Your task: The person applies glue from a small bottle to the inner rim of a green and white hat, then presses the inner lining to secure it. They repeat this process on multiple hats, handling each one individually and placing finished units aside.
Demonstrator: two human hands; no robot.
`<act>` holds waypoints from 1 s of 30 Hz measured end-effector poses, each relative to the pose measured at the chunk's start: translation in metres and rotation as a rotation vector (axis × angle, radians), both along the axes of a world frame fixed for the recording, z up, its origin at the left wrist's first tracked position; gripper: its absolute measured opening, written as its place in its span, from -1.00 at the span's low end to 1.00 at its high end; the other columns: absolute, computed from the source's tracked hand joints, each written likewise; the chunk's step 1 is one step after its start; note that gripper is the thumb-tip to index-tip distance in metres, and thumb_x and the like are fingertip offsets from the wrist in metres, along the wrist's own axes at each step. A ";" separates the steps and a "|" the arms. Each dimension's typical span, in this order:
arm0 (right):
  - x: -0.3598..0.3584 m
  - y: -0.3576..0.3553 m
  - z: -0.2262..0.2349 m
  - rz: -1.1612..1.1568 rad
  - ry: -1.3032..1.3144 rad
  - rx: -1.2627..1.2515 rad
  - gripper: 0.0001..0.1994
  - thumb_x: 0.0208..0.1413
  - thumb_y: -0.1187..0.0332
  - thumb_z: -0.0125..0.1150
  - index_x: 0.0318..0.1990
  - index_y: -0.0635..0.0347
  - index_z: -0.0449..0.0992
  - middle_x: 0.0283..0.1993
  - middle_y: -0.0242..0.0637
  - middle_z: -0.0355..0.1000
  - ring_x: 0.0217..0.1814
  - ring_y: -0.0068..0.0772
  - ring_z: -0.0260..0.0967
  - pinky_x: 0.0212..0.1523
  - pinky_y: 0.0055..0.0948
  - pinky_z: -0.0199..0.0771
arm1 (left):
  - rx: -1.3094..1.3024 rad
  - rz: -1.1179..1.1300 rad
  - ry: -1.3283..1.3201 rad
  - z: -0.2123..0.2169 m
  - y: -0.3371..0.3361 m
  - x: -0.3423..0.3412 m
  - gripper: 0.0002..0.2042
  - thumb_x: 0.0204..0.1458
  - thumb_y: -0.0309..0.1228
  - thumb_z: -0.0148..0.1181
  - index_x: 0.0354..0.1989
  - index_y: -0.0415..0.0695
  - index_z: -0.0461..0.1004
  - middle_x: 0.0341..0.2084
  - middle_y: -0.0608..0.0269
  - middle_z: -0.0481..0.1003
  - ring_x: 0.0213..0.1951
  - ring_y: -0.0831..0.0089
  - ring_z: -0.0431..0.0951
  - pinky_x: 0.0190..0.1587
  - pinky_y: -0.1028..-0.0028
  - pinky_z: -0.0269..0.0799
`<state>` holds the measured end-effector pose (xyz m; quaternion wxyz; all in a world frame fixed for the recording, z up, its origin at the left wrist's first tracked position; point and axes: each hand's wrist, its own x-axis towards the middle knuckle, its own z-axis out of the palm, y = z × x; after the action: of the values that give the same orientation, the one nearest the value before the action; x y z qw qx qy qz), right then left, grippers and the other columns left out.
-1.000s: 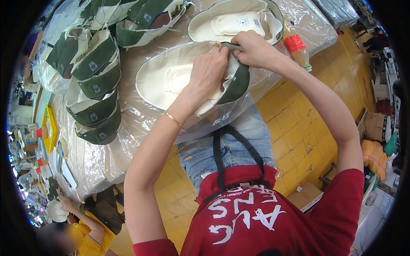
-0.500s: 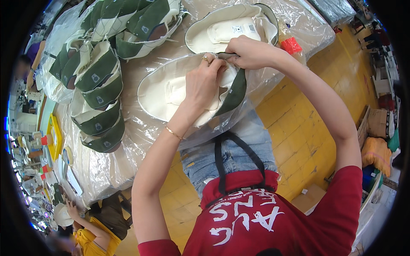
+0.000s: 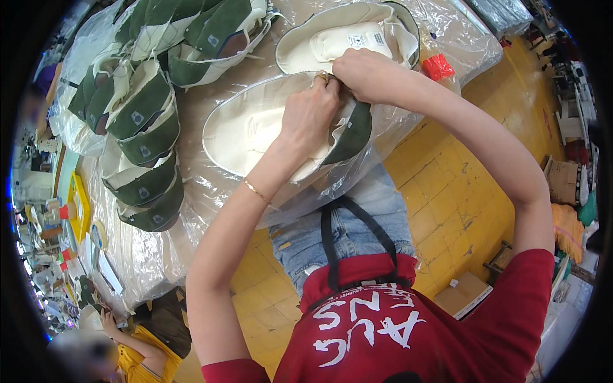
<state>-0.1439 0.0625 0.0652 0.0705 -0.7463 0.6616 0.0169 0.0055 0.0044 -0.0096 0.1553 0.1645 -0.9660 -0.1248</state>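
Note:
A cream and dark green shoe upper lies on the plastic-covered table in front of me, its cream lining facing up. My left hand reaches into it, the fingers closed on its far edge near the green heel part. Right beside it my right hand pinches the same edge, the knuckles almost touching the left fingers. The fingertips and the bit of edge between them are hidden. Just beyond lies a second shoe upper, with a white label on its padded insole; my right hand overlaps its near side.
Several green uppers are nested in a row at the left, more behind them. Clear plastic sheeting covers the table. A red-capped container stands at the right edge. A co-worker in yellow is at lower left.
Both hands have shifted slightly, drawing closer together along the upper's far edge. My right elbow has swung outward a little. The upper has tilted slightly.

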 end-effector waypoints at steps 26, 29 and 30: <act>0.026 0.068 0.028 -0.377 -0.374 0.264 -0.79 -0.02 0.43 0.16 -0.43 0.51 0.50 -0.58 0.21 0.34 -0.46 0.15 0.45 -0.36 -0.05 0.37 | 0.731 0.354 0.143 0.030 0.070 0.049 -0.58 0.01 -0.18 0.33 -0.15 -0.29 0.43 -0.39 -0.04 0.53 -0.29 0.02 0.56 -0.22 0.20 0.45; 0.030 0.070 0.022 -0.454 -0.447 0.342 -0.78 0.00 0.42 0.14 -0.45 0.52 0.47 -0.67 0.11 0.27 -0.62 -0.02 0.34 -0.46 -0.12 0.29 | 0.791 0.341 0.020 0.037 0.065 0.049 -0.61 -0.03 -0.17 0.33 -0.23 -0.30 0.52 -0.47 -0.05 0.56 -0.33 0.02 0.59 -0.24 0.19 0.47; 0.030 0.071 0.021 -0.440 -0.473 0.343 -0.78 0.00 0.43 0.13 -0.45 0.52 0.47 -0.68 0.07 0.25 -0.65 -0.10 0.28 -0.49 -0.16 0.27 | 0.804 0.336 0.004 0.038 0.063 0.048 -0.62 -0.03 -0.17 0.34 -0.26 -0.30 0.53 -0.48 -0.05 0.56 -0.33 0.01 0.59 -0.26 0.18 0.47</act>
<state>-0.1134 0.1338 0.0857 0.3478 -0.5468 0.7591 -0.0612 0.0539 0.0674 0.0280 0.0989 0.3668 -0.8001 -0.4642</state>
